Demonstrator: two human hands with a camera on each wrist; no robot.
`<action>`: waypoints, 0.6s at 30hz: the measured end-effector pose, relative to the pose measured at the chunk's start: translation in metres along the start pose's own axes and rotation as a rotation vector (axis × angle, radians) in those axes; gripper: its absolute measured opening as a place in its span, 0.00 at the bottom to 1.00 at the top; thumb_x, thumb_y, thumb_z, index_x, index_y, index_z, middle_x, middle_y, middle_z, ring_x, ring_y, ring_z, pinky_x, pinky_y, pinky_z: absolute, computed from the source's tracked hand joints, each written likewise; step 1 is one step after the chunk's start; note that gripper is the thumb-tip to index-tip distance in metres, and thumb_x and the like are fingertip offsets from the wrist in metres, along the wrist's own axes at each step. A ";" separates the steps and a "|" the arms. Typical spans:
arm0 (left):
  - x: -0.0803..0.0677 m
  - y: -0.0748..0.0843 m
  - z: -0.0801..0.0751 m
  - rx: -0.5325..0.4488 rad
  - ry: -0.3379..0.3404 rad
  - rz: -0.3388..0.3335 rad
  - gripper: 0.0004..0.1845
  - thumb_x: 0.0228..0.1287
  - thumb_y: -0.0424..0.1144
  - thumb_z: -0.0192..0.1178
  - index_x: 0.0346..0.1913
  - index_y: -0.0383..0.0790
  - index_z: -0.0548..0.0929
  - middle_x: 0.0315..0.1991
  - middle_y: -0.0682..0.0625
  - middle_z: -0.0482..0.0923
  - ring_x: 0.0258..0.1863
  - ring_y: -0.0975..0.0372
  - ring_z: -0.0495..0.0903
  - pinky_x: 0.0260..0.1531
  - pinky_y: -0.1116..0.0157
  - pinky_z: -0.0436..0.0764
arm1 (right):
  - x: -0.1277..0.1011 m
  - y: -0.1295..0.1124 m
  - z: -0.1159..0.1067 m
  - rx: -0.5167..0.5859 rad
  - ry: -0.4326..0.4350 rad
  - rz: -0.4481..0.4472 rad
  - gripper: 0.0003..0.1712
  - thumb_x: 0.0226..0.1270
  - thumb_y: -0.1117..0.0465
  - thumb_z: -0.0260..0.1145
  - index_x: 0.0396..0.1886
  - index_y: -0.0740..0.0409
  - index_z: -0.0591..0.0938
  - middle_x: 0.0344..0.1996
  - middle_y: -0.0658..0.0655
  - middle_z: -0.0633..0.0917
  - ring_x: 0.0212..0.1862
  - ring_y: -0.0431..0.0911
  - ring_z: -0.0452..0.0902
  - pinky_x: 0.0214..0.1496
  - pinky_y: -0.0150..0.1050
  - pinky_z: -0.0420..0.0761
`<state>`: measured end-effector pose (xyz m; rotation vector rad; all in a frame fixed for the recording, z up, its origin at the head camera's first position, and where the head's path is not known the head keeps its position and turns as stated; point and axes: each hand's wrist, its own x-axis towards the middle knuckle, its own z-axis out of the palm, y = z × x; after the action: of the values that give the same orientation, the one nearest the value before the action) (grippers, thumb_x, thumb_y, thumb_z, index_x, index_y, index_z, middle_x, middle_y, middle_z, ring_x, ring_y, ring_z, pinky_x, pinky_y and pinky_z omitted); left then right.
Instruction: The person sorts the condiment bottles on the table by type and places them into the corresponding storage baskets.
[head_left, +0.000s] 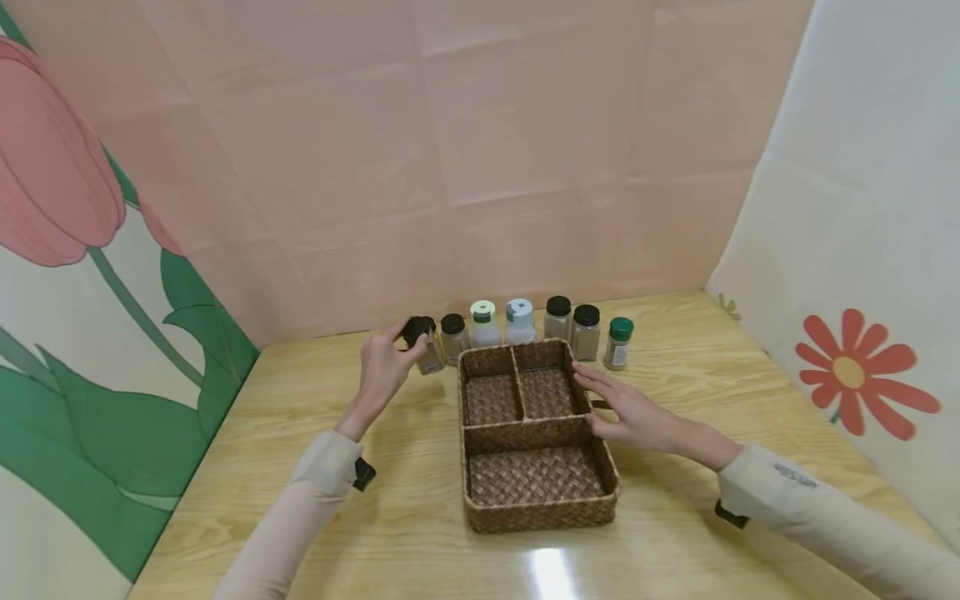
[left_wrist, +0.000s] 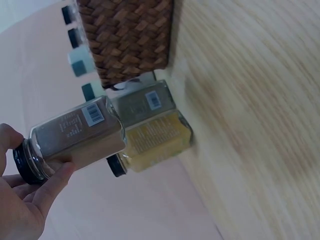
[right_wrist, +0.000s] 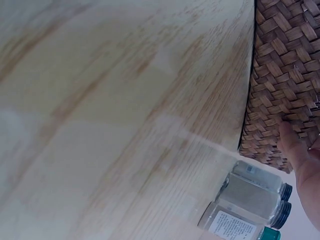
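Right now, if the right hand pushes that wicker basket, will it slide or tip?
The wicker basket probably slides: it looks low, wide and empty. The glossy table should offer little grip. The right hand rests open against its wall.

**Basket in front, jars behind**

A brown woven three-compartment basket sits mid-table on the light wooden table. Behind it runs a row of lidded spice jars. The left hand holds a black-lidded glass jar at the row's left end; the right hand rests against the basket's right wall.

table: light wood, glossy | walls: pink, floral panels
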<state>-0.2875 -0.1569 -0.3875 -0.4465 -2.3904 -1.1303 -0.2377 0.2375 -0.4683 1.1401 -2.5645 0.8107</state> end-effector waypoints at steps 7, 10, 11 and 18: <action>0.001 0.008 0.003 -0.018 0.031 0.051 0.26 0.66 0.37 0.66 0.63 0.27 0.76 0.04 0.60 0.58 0.04 0.82 0.42 0.04 0.72 0.51 | 0.001 -0.002 0.000 0.011 -0.005 0.010 0.37 0.64 0.67 0.64 0.72 0.73 0.64 0.72 0.70 0.62 0.60 0.59 0.74 0.42 0.44 0.81; -0.001 0.016 0.002 -0.024 0.053 0.064 0.25 0.65 0.34 0.66 0.61 0.24 0.76 0.04 0.58 0.60 0.04 0.82 0.41 0.05 0.72 0.51 | 0.001 -0.002 0.000 0.016 -0.006 0.008 0.37 0.64 0.67 0.64 0.71 0.74 0.64 0.72 0.71 0.62 0.57 0.57 0.76 0.40 0.44 0.81; -0.001 0.020 0.001 -0.025 0.058 0.071 0.24 0.65 0.33 0.66 0.61 0.23 0.76 0.04 0.58 0.60 0.04 0.81 0.41 0.05 0.72 0.50 | 0.000 -0.002 0.000 0.014 -0.004 0.003 0.37 0.64 0.67 0.64 0.71 0.74 0.65 0.72 0.71 0.62 0.57 0.58 0.76 0.40 0.44 0.81; 0.005 0.018 0.004 -0.041 0.046 0.045 0.25 0.65 0.37 0.67 0.62 0.29 0.78 0.23 0.35 0.83 0.02 0.77 0.46 0.05 0.71 0.55 | 0.001 -0.002 0.000 0.000 0.000 0.005 0.37 0.64 0.67 0.64 0.71 0.75 0.65 0.71 0.72 0.62 0.63 0.62 0.71 0.45 0.45 0.82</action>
<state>-0.2845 -0.1423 -0.3759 -0.4804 -2.3101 -1.1597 -0.2370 0.2359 -0.4673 1.1344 -2.5683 0.8118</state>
